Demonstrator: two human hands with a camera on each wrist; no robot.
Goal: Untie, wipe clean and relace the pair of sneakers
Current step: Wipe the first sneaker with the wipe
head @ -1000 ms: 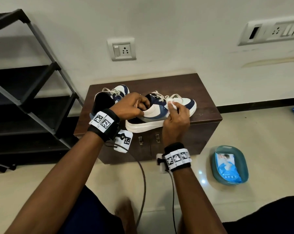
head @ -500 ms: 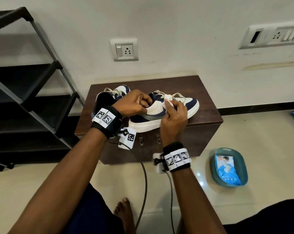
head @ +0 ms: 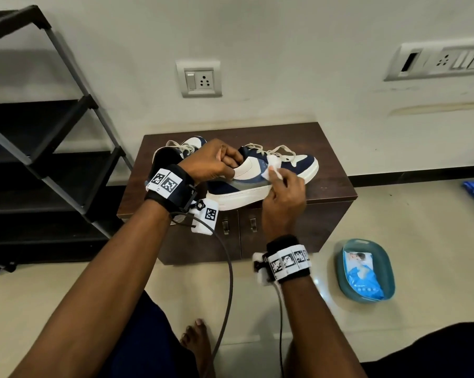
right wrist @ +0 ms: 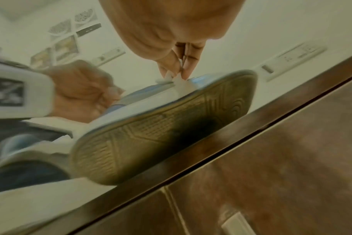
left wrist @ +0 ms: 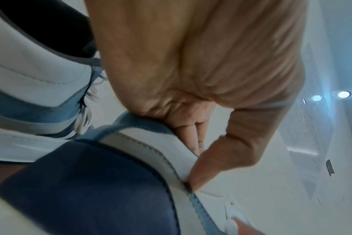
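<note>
Two navy and white sneakers stand on a low brown cabinet (head: 331, 143). The nearer sneaker (head: 298, 165) is tipped toward me, its sole (right wrist: 161, 135) lifted off the cabinet top. My left hand (head: 214, 162) grips this sneaker at the collar, thumb outside and fingers inside (left wrist: 191, 139). My right hand (head: 282, 186) pinches a white wipe (head: 271, 167) and presses it on the shoe's side below the loose laces (head: 279, 151). The other sneaker (head: 186, 147) sits behind my left hand, mostly hidden.
A black metal rack (head: 39, 159) stands at the left. On the floor at the right sits a teal basin (head: 366, 271) holding a blue pack of wipes (head: 361, 274). Wall sockets (head: 199, 79) are behind the cabinet. My bare foot (head: 197, 339) and wrist cables are below.
My right hand with the wipe has slid from up by the laces down onto the sneaker's side panel. The left hand keeps its grip on the collar.
</note>
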